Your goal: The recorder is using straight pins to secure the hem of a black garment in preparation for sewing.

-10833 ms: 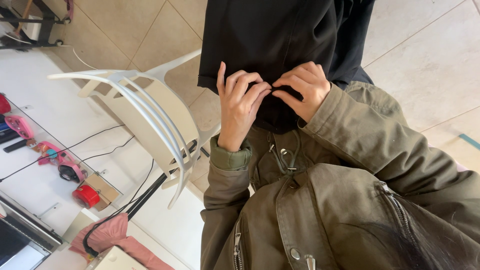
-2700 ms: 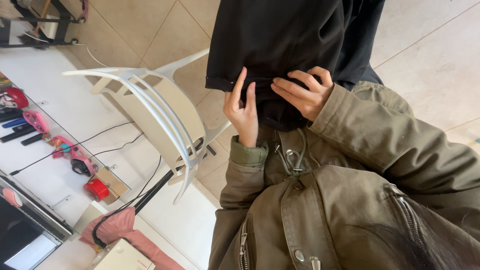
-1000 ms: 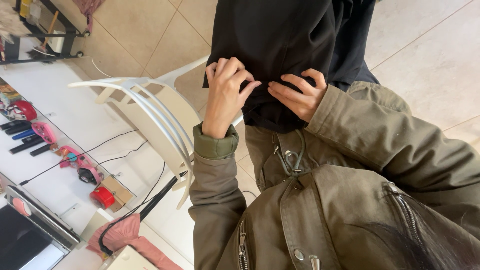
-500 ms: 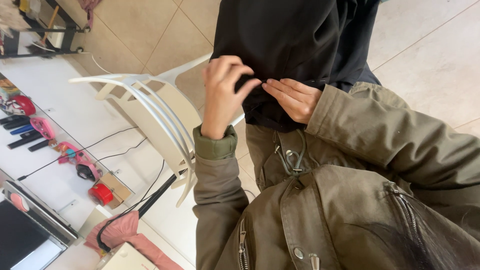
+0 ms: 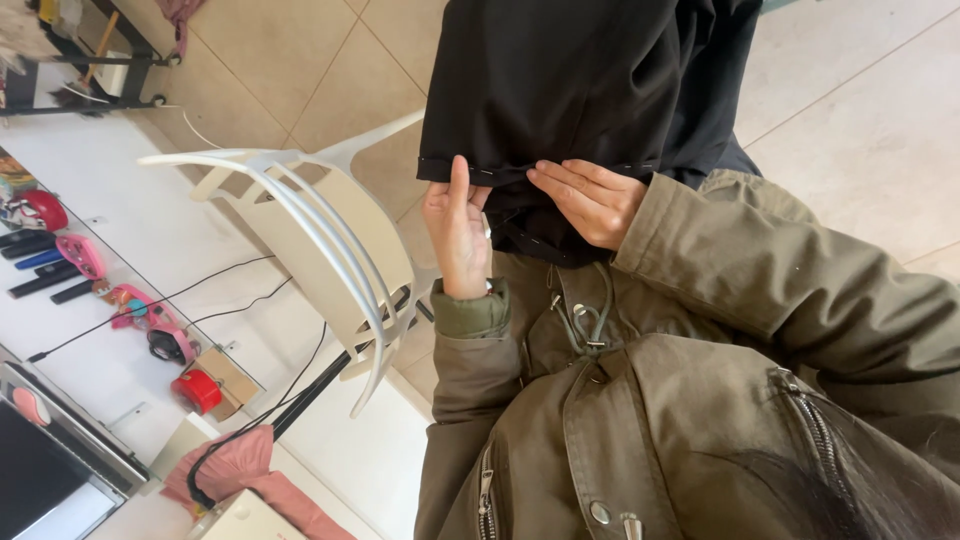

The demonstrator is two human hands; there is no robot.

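Note:
A black garment (image 5: 570,80) hangs in front of me, its stitched hem running across at hand height. My left hand (image 5: 458,232) pinches that hem near its left end, thumb raised against the cloth. My right hand (image 5: 592,198) lies against the same hem a little to the right, fingers folded over the fabric. Both arms wear olive-green jacket sleeves (image 5: 760,270), and the jacket front with a zip and drawstring fills the lower right.
A white plastic chair (image 5: 330,250) stands just left of my hands on a tiled floor (image 5: 880,120). A white table (image 5: 120,240) at the left carries pink tools, pens, a red tape roll (image 5: 197,390), black cables and a pink cloth (image 5: 250,470).
My left hand has dropped from covering the cloth to pinching the hem, which now shows as a stretched stitched edge. My right hand has stayed on the hem.

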